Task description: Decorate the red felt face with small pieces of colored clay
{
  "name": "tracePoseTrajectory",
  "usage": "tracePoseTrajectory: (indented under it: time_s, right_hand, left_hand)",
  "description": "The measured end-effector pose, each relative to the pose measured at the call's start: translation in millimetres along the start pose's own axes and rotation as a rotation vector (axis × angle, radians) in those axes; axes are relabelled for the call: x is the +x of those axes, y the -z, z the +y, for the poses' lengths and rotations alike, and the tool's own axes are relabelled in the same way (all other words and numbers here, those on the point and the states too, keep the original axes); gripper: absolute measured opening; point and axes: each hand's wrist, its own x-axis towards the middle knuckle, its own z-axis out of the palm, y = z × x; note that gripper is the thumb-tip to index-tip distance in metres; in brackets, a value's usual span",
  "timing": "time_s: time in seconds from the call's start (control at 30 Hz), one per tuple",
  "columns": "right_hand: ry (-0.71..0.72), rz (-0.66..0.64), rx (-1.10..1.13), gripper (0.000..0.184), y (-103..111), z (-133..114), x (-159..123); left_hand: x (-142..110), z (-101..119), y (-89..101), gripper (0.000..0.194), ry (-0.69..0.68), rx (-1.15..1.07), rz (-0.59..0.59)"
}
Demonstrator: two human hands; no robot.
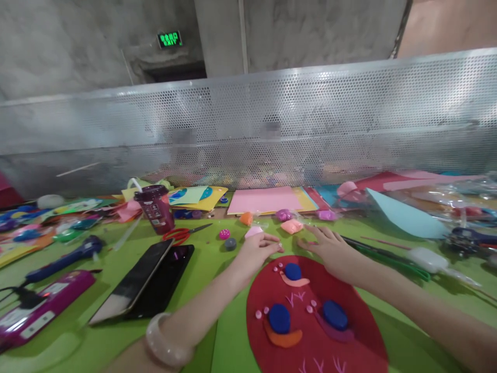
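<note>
Above the top edge of a red paper oval (287, 357), my left hand (256, 254) has its thumb and fingertips pinched together. A tiny pinkish spot shows at the tips, too small to name. My right hand (326, 248) is open, fingers stretched toward a bag of peach clay (292, 226). Three clay snails lie on the oval, with blue shells (279, 318) and bodies in orange (285, 339), purple (339, 331) and peach (297, 281). Small pink balls and thin pink strands surround them. Light pink clay (254, 231) sits just beyond my left hand.
Left stand a dark cup with a straw (155, 210), red-handled scissors (182, 235), a phone (135, 282), a glue gun (64, 259) and a purple power strip (46, 305). Coloured paper (264, 200) lies before a perforated metal screen (248, 124). A white-handled tool (429, 259) lies right.
</note>
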Motion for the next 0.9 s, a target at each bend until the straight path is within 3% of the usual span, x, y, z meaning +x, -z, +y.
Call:
tracePoseTrajectory:
  time_s: [0.27,0.7,0.9]
  right_hand:
    - [-0.005,0.028,0.01,0.074,-12,-1,7]
    - [-0.095,-0.031,0.191,0.075,3,7,-4]
    - [-0.058,-0.016,0.221,0.066,3,10,-1]
  left_hand:
    - [2,-3,0.5,0.01,0.005,0.008,-0.038]
    - [1,-2,0.6,0.014,0.024,0.06,-0.047]
    - [-1,0,0.6,0.014,0.026,0.051,-0.049]
